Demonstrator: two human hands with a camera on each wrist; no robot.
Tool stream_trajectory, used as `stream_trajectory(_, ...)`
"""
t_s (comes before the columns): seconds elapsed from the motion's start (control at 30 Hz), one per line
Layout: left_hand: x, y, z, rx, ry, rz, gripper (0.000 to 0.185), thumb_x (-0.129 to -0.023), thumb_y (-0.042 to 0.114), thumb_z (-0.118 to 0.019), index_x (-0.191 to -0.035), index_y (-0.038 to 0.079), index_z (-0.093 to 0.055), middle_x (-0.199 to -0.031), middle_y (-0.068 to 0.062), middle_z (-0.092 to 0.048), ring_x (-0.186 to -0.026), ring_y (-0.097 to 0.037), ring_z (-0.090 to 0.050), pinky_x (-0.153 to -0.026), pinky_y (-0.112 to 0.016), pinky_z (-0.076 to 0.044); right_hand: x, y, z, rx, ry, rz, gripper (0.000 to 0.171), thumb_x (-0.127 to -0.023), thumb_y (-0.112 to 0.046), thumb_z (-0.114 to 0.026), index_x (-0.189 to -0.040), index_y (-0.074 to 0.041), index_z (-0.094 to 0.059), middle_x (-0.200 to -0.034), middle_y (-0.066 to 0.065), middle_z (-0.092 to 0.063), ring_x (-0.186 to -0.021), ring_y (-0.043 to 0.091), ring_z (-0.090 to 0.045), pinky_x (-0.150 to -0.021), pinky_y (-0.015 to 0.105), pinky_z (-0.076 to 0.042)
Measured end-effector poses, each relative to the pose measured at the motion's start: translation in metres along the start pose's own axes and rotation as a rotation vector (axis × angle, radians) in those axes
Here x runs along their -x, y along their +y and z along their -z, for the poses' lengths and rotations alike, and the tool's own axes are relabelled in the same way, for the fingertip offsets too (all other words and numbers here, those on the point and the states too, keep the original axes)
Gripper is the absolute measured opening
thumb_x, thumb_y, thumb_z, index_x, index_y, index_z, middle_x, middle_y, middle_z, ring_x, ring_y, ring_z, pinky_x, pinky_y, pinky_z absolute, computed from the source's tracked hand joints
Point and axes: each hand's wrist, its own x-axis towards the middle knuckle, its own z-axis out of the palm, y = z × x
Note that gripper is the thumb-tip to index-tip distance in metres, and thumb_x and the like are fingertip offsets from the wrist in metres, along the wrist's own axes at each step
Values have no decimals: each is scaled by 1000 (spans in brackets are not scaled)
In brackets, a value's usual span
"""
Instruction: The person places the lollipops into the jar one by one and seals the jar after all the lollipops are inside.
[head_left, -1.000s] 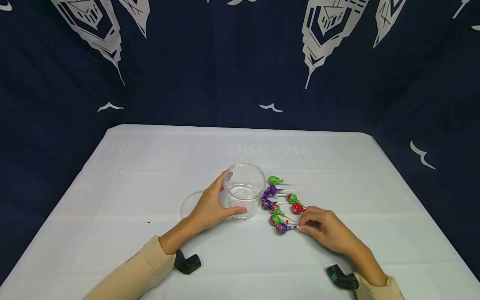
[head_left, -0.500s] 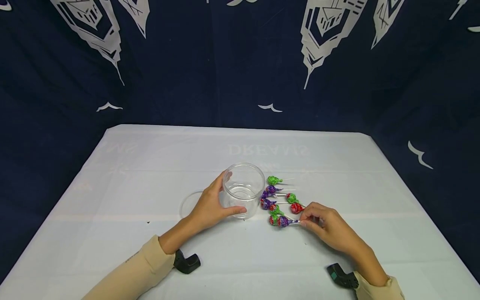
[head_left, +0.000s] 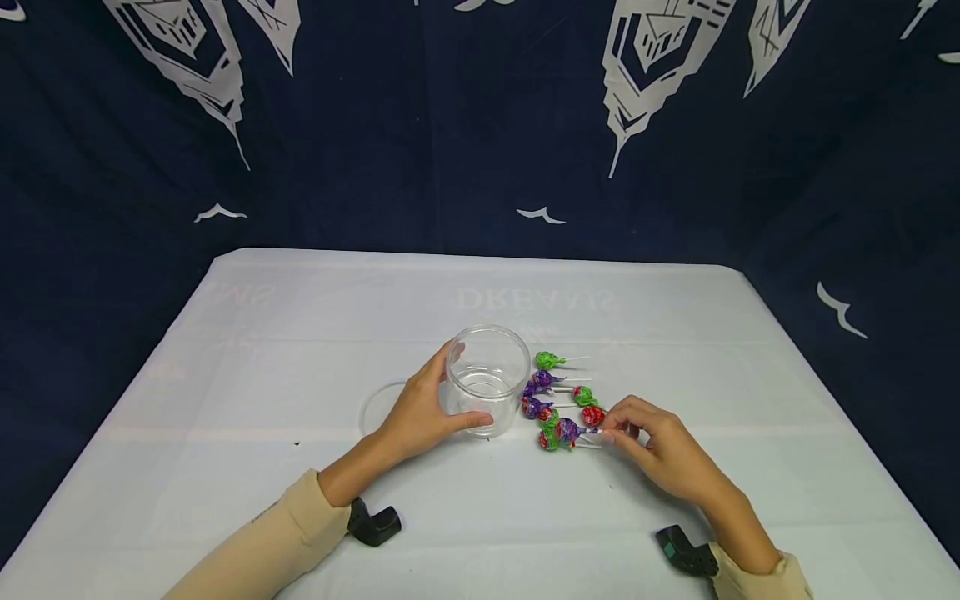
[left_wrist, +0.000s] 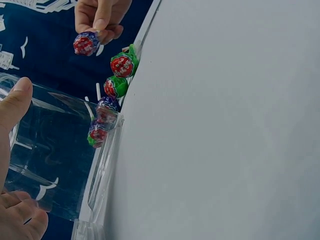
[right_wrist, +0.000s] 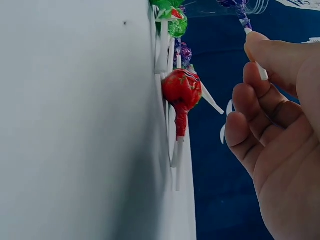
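On the white table (head_left: pixel 300 333), far left of the work, a clear round lid (head_left: pixel 377 407) lies flat, partly hidden behind the left hand (head_left: pixel 420 408); that hand wraps the clear jar (head_left: pixel 487 379), thumb on the near side & fingers curled round the far-left wall, so it grips the jar; jar stands upright, open-topped, w/ nothing seen inside; left-wrist view shows thumb tip and fingers pressed to the transparent wall; just right of the jar, a cluster of wrapped lollipops lies on the table, sticks pointing mostly right: green lollipop (head_left: pixel 548 360) at the back, purple one (head_left: pixel 542 380) nearer, another purple (head_left: pixel 532 407) close to the jar base, green lollipop w/ red (head_left: pixel 582 395) & red lollipop (head_left: pixel 593 415) further right, green-and-red one (head_left: pixel 549 440) at the front; above that front one, a purple lollipop (head_left: pixel 567 430) is lifted off the table, head toward the jar, stick pinched btwn thumb and fingertips of the right hand (head_left: pixel 660 450); right-wrist view confirms the pinch on the white stick, other fingers curled loosely; right hand sits just right of the cluster, near the red lollipop but not touching it; dark wrist-mounted devices show by both sleeves at the near edge.
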Motion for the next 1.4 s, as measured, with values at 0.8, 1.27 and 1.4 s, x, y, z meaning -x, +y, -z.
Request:
stream_trajectory(0.8, 0, -3, -1, 3, 9, -32, 110, -68, 36, -92, -155, 10, -29, -148, -11, -47, -129, -28, -50, -104, -47, -43, -19, -8, 16, -52, 116, 105, 30, -76, 18, -74, -87, -9, -65, -87, -3, -63, -78, 7, -52, -66, 19, -42)
stream_trajectory(1.27, -1, -3, -1, -4, 4, -38, 111, -69, 36, -92, -155, 11, -27, -147, -12, -47, -126, -30, -52, -103, -47, -44, -42, -24, 21, -218, 90, 121, 15, -87, 13, -66, -91, -2, -65, -89, 2, -61, -81, 9, -53, -71, 19, -46)
stream_trajectory(1.4, -1, -3, 0, -3, 2, -40, 110, -69, 36, -92, -155, 11, -28, -146, -12, -47, -125, -30, -53, -102, -47, -45, -48, -25, 19, -237, 117, 116, 18, -86, 18, -65, -92, 0, -65, -90, 1, -60, -81, 10, -53, -70, 18, -46)
